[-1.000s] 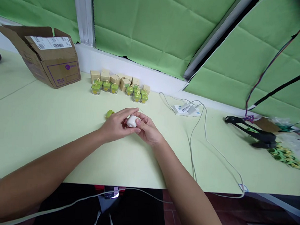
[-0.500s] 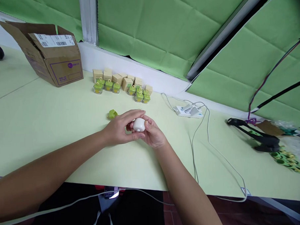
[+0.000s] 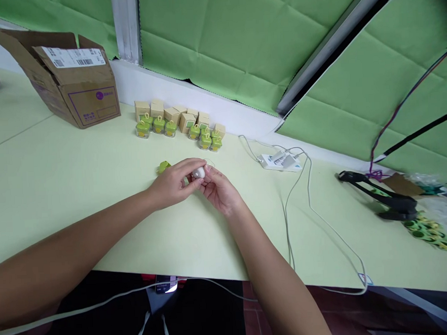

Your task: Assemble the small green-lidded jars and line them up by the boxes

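A small white rounded object (image 3: 198,173) is pinched between the fingers of my left hand (image 3: 170,184) and my right hand (image 3: 219,190), and the fingers hide most of it. A thin pale thread seems to loop just above it. Left of my fingertips, a green piece (image 3: 163,167) lies on the table, close to my left hand but apart from it. Farther back stand several small clear cubes with green tops and yellow loops (image 3: 170,129), with several small kraft boxes (image 3: 172,113) behind them.
An open cardboard carton (image 3: 80,97) stands at the back left. To the right sit a white power strip (image 3: 280,161) with pale cables trailing over the table edge, a black clamp (image 3: 390,199), and a green-patterned sheet (image 3: 430,231). Green cloth covers the wall.
The white object has sunk deeper between my fingers, so less of it shows. My hands have drawn closer together around it, and the view has shifted slightly.
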`<state>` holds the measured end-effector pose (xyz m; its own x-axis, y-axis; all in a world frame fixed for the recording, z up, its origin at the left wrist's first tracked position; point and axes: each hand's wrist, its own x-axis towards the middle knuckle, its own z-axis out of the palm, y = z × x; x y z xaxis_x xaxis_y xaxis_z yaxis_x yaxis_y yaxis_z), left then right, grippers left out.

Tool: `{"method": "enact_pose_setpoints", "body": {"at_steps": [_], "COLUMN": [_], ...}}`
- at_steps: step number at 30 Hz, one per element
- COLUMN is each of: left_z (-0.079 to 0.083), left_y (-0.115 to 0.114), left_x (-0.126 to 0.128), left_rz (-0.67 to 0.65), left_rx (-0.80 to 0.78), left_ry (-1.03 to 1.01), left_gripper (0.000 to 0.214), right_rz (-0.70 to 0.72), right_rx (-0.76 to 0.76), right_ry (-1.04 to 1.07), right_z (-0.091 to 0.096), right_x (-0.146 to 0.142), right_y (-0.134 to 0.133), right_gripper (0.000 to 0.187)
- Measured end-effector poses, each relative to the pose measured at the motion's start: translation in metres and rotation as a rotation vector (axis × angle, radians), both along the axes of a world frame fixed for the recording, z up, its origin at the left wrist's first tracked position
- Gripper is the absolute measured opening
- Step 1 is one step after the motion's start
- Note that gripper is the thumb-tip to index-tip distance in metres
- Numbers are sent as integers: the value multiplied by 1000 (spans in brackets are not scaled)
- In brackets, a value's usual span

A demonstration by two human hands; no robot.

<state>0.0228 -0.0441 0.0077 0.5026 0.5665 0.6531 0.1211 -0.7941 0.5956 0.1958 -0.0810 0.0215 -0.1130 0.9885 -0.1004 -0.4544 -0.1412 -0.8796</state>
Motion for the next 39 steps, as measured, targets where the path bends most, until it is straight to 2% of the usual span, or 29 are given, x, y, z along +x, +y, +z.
{"method": "enact_pose_setpoints", "body": {"at_steps": [16,21,24,27,29,32,35,39], "left_z": [-8,-4,3,8,7,1,-5,-6], "left_y": [7,5,12,29,41,52,54,52], "left_x": [1,-1,-9,-20,-28,-33,-34,-35], "left_rz": [46,54,162,372,463,417,340,287], "left_rx": [-68,-51,-21,-21,-74,-199,-231,-240], "left_ry": [-3,17,5,-46,-8,182,363,459], "left_gripper": [42,42,43,36,38,47,56,57], "right_rz": [-91,-124,-197,-318,-396,-495,-564,-612], "right_rx": [45,20,8,29,36,19,9,29], "right_ry": [-67,-90,-114,-162,-178,-164,-138,-136], "right_z": [-2,-1,-1,-1,0,0,0,-2], "right_x": [-5,-5,-2,3,6,11,17,23], "right_y": [1,1,2,5,6,9,12,15], "right_gripper": [46,46,50,50,48,47,46,43]}}
